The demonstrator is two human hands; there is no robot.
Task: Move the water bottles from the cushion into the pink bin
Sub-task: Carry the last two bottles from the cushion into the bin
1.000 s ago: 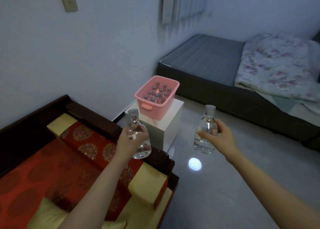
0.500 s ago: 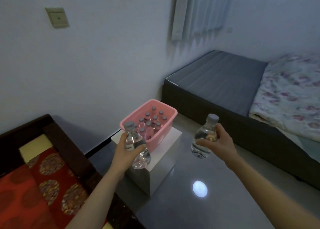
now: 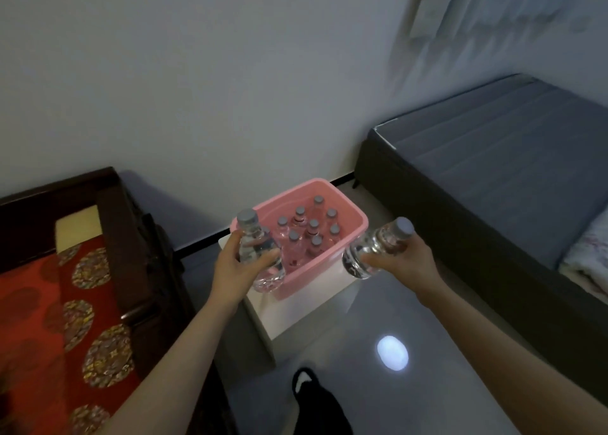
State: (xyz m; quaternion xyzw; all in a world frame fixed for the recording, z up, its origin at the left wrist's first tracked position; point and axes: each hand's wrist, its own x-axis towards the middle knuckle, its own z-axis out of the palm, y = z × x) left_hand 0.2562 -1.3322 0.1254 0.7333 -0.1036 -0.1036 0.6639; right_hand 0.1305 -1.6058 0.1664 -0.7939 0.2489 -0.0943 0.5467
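Note:
The pink bin (image 3: 353, 219) stands on a white box (image 3: 306, 306) against the wall, with several grey-capped water bottles (image 3: 312, 229) upright inside. My left hand (image 3: 238, 270) grips a clear water bottle (image 3: 255, 244), held upright at the bin's near-left corner. My right hand (image 3: 403, 258) grips a second clear water bottle (image 3: 378, 245), tilted on its side with the cap pointing up and right, at the bin's near-right rim. The red patterned cushion (image 3: 49, 319) lies at the left on a dark wooden sofa.
A dark wooden sofa arm (image 3: 138, 247) runs between the cushion and the white box. A grey bed (image 3: 500, 165) fills the right side. A black slipper (image 3: 316, 401) shows on the glossy grey floor (image 3: 411, 319) below the box.
I have come closer to the bin. Both hands moved forward with their bottles to the bin's near rim, and the right bottle tipped further onto its side.

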